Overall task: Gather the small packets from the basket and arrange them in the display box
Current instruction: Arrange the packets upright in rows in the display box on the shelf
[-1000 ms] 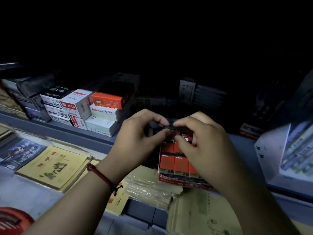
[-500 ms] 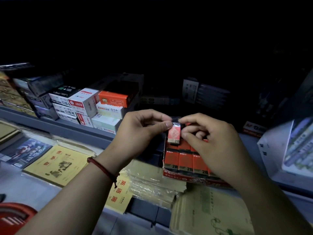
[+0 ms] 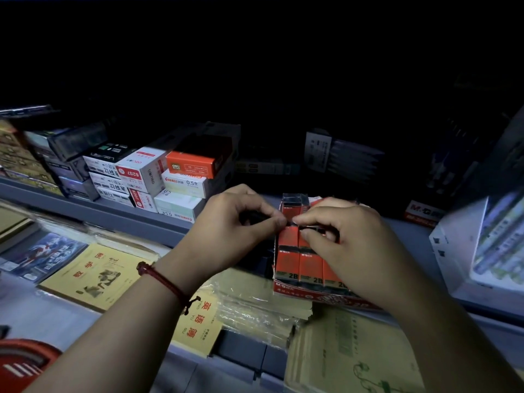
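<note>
The red display box [image 3: 312,296] sits on wrapped notebooks at the shelf edge. It holds rows of orange-red packets [image 3: 289,259] marked 2B. Two more packets [image 3: 293,207] stand upright at its back. Above the middle rows, my left hand [image 3: 232,231] and my right hand [image 3: 348,245] meet fingertip to fingertip. Together they pinch one small packet [image 3: 308,228], which shows only as a dark edge between the fingers. My right hand hides the right side of the box. A red basket [image 3: 22,361] shows at the bottom left corner.
Stacked stationery boxes [image 3: 181,177] fill the grey shelf to the left of the display box. Yellow exercise books [image 3: 93,276] and plastic-wrapped notebooks [image 3: 255,304] lie on the lower counter. A white box of pens [image 3: 487,251] stands at the right. The shelf behind is dark.
The packet stood upright between my fingers with its red 2B face towards me; it has turned edge-on and come down over the rows. Both hands dropped slightly with it.
</note>
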